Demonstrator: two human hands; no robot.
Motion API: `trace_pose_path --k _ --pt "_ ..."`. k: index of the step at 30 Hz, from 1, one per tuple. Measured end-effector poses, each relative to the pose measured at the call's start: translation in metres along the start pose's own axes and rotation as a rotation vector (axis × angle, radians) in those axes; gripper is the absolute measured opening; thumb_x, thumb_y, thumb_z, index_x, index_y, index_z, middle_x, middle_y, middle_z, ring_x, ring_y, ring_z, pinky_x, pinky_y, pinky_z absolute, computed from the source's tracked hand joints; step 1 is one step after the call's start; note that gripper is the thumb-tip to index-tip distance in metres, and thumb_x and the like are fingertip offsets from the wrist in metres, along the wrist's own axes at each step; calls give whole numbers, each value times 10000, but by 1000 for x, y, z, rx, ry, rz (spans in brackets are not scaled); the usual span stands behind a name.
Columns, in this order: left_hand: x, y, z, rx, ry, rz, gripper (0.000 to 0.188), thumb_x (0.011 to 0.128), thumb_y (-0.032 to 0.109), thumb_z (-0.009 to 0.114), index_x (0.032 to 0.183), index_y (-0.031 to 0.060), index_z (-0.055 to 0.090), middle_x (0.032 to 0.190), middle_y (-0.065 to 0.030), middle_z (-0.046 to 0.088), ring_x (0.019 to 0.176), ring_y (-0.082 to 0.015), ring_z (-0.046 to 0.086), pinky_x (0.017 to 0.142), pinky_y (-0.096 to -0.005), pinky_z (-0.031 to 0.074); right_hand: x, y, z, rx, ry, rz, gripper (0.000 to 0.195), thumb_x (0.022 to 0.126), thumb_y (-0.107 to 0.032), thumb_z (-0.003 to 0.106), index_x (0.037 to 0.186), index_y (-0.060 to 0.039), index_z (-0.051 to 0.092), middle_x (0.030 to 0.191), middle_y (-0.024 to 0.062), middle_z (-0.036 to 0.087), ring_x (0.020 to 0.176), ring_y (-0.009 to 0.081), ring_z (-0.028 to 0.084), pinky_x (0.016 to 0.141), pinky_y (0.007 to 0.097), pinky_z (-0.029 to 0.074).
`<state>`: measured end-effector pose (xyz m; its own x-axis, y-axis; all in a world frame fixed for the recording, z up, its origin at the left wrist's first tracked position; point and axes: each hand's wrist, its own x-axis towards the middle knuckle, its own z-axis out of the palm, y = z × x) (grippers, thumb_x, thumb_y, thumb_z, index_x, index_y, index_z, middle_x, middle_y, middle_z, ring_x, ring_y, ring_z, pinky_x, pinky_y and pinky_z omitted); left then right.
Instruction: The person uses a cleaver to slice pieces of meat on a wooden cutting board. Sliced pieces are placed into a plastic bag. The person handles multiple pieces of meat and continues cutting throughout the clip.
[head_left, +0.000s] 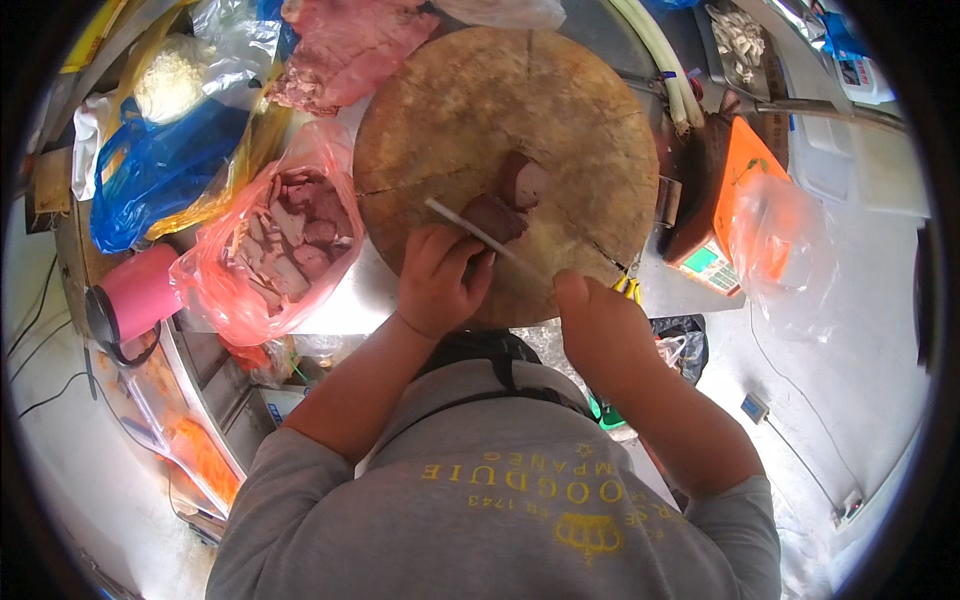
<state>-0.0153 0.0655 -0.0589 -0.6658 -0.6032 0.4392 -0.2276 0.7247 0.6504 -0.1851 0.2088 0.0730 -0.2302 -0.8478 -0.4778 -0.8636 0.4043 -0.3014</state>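
Note:
A knife (487, 238) shows as a thin pale line, its blade seen nearly edge-on, slanting over a round wooden chopping block (450, 97). My right hand (600, 322) is closed around its handle end, above the block's near right part. My left hand (444, 281) rests on the near side of the blade, fingers curled and fingertips close to it. What lies under those fingers is mostly hidden. Just beyond the blade is a dark reddish-brown piece of meat (493, 216). A second piece of meat (525, 182), its pale cut face showing, sits behind it.
Left of the block, a pink plastic bag (199, 259) holds sliced meat (289, 240). A pink cup (142, 289) lies beside it. Raw meat (352, 49) is at the back left. Right stand an orange weighing scale (709, 262), leeks (667, 71) and yellow-handled scissors (628, 287).

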Motion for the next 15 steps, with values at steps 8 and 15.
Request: trace_pose_path --k 8,15 --pt "2 1 1 10 7 -3 355 733 62 824 1074 52 727 1161 -125 655 1050 -381 640 888 -469 551 -3 -35 -43 -67 -273 108 164 942 -51 575 1063 -20 468 897 203 693 818 394 749 651 489 603" --pt "5 1 -1 -15 -2 -15 342 743 66 824 1074 54 738 1166 -118 661 1067 -378 640 895 -459 556 9 -46 -38 -89 -288 137 186 939 -66 592 1062 -21 459 873 192 685 776 384 748 622 473 606"
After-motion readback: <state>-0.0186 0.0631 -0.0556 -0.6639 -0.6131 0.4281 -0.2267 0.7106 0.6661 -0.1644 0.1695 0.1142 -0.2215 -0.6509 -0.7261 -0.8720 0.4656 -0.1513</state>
